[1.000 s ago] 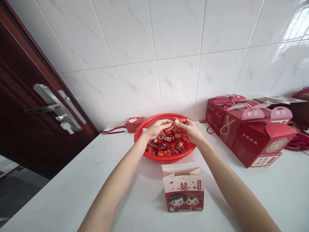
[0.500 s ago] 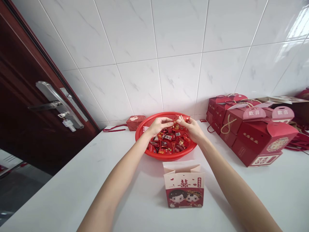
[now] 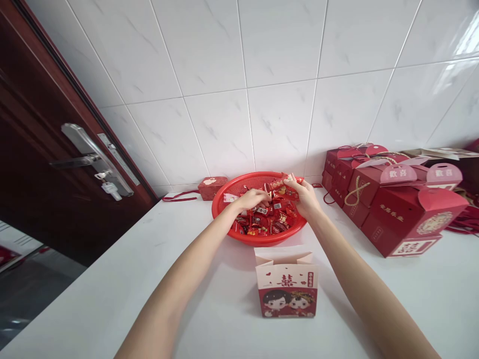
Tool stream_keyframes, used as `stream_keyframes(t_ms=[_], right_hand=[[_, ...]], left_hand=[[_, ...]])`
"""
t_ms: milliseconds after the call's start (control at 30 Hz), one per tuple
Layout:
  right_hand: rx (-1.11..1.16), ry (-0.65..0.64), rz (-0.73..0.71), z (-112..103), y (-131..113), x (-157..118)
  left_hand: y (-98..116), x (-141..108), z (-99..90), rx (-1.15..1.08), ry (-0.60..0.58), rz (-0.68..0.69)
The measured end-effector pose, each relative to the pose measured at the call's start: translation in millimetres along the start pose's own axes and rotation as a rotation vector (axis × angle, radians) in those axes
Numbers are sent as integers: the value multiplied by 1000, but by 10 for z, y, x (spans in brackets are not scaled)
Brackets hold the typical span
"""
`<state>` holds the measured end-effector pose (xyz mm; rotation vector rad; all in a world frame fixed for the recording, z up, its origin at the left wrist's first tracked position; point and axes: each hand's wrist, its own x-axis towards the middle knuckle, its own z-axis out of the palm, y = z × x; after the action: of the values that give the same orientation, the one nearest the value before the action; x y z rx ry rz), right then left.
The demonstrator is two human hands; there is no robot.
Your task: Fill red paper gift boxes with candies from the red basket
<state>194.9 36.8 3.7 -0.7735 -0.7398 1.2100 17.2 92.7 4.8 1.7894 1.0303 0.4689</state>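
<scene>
A red plastic basket (image 3: pixel 258 243) with perforated sides holds many red-wrapped candies (image 3: pixel 261 219). My right hand (image 3: pixel 307 199) is at the basket's right side, closed around several red candy packets (image 3: pixel 284 188) held above the pile. Over the middle of the basket, my left hand (image 3: pixel 255 199) has its fingers curled down among the candies; what they pinch is hidden. In front of the basket stands a small red and white paper box (image 3: pixel 287 291) with two cartoon faces, its top flaps up and open.
Red gift boxes (image 3: pixel 404 214) with rope handles stand grouped at the right. A small red box (image 3: pixel 211 188) with a ribbon (image 3: pixel 181 196) sits behind the basket's left side. The white tabletop (image 3: pixel 157 249) meets a tiled wall; a dark red door (image 3: pixel 41 124) is at the left.
My left hand has parted from the right and lowered into the candies. The right hand still holds packets, now more of them visible. The view has shifted slightly.
</scene>
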Motion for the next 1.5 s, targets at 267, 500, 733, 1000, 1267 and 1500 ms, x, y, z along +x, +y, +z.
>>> stream_keyframes(t_ms=[267, 500, 733, 1000, 1267, 1500], right_hand=[[-14, 3, 10, 12, -7, -37], [-12, -12, -2, 8, 9, -32], [-3, -21, 1, 14, -1, -22], [-2, -25, 12, 14, -7, -29], [-7, -16, 4, 21, -8, -43], [4, 22, -27, -4, 15, 2]], left_hand=[[164, -193, 295, 831, -412, -65], [267, -179, 322, 1045, -275, -198], [217, -209, 204, 927, -396, -354], [131, -177, 190, 813, -436, -342], [74, -172, 128, 573, -374, -235], [102, -165, 1, 239, 65, 2]])
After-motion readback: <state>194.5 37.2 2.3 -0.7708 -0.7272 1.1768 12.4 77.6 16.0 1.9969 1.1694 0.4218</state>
